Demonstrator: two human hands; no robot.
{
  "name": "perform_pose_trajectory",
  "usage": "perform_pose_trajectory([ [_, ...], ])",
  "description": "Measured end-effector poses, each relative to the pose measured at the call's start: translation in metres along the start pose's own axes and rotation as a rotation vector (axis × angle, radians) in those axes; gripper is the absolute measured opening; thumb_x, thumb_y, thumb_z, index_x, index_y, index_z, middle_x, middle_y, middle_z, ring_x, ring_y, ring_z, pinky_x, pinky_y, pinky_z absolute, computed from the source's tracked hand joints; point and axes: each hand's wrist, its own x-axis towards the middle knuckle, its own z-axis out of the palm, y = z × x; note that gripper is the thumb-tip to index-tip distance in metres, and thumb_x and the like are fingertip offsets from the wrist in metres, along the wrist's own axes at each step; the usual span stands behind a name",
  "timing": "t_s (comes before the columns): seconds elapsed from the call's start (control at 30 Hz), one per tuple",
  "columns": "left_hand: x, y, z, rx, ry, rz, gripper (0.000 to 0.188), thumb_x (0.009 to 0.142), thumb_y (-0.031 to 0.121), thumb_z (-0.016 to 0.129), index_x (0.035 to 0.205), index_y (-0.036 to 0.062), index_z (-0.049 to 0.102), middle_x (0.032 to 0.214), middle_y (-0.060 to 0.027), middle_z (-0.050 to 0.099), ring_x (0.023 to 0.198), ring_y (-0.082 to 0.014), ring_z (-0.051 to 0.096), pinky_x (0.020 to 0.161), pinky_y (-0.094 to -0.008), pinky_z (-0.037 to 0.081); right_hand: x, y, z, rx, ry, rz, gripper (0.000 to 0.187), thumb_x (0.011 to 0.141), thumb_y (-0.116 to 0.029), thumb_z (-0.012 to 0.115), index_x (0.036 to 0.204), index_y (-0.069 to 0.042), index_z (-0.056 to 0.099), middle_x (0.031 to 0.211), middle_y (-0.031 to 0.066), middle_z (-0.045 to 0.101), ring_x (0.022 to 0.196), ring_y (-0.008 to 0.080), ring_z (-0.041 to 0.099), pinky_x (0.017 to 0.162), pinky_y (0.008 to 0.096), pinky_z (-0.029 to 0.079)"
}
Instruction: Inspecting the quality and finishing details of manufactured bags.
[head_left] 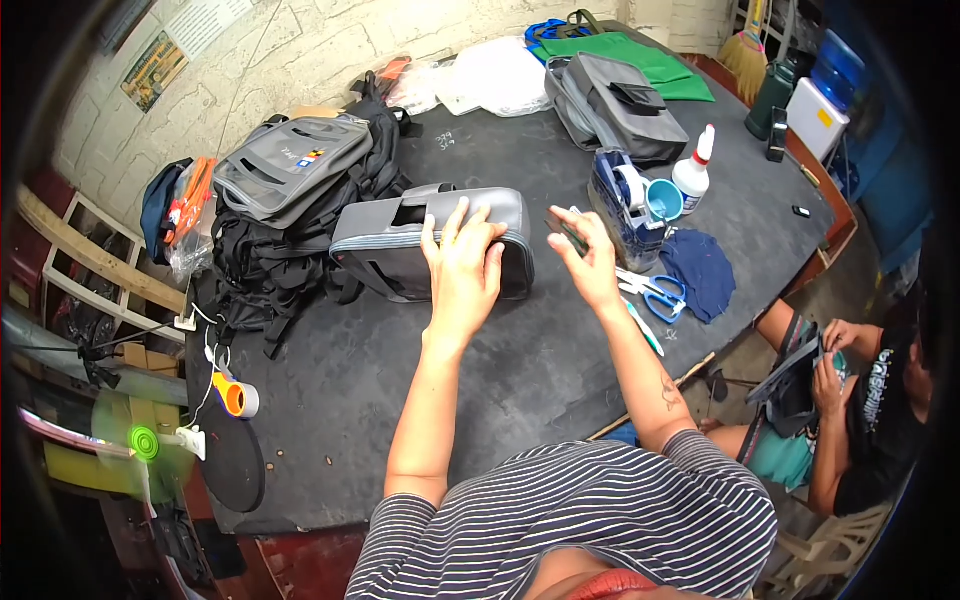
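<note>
A grey zippered bag (395, 265) lies on the dark table in front of me, its lighter grey panel and handle uppermost. On its top rests my left hand (463, 258), fingers spread and pressing lightly near the zipper edge. Just right of the bag, my right hand (590, 262) is raised with its fingers closed round a small slim dark tool (568, 236); its exact kind is hard to make out. Blue-handled scissors (662, 297) and a turquoise-and-white pen-like tool (644, 328) lie near my right wrist.
Stacked black and grey backpacks (290, 170) stand left, another grey bag (625, 105) at the back. A clear container (625, 215), white bottle (692, 170) and navy cloth (700, 275) are right. A fan (145, 443) spins lower left; a person (850, 400) sits lower right.
</note>
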Motion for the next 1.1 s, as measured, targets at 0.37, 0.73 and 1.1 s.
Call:
perform_pose_trajectory([
  [0.37, 0.0, -0.002, 0.004, -0.005, 0.042, 0.016, 0.015, 0.083, 0.008, 0.061, 0.098, 0.0071, 0.063, 0.118, -0.0116, 0.059, 0.126, -0.032, 0.045, 0.109, -0.0558, 0.016, 0.015, 0.001, 0.024, 0.13, 0.048, 0.042, 0.027, 0.075, -0.006, 0.071, 0.101, 0.0, 0.069, 0.087, 0.0067, 0.058, 0.085, 0.0162, 0.056, 0.078, 0.0267, 0.043],
  [0.73, -0.001, -0.003, 0.003, -0.019, 0.037, -0.006, 0.019, 0.081, 0.008, 0.064, 0.1, 0.0057, 0.064, 0.121, -0.0092, 0.06, 0.129, -0.0293, 0.043, 0.111, -0.052, 0.015, 0.015, 0.003, 0.023, 0.134, 0.044, 0.074, 0.025, 0.072, -0.006, 0.071, 0.097, -0.002, 0.07, 0.084, 0.0073, 0.06, 0.082, 0.0195, 0.06, 0.075, 0.0288, 0.045],
  [1.1, -0.002, -0.002, 0.003, -0.022, 0.034, -0.006, 0.02, 0.082, 0.01, 0.064, 0.101, 0.0064, 0.065, 0.122, -0.0098, 0.06, 0.129, -0.0293, 0.043, 0.111, -0.0519, 0.014, 0.016, -0.002, 0.019, 0.077, 0.041, 0.005, 0.026, 0.073, -0.002, 0.071, 0.098, 0.0, 0.069, 0.086, 0.0067, 0.059, 0.082, 0.0154, 0.057, 0.075, 0.0261, 0.044],
])
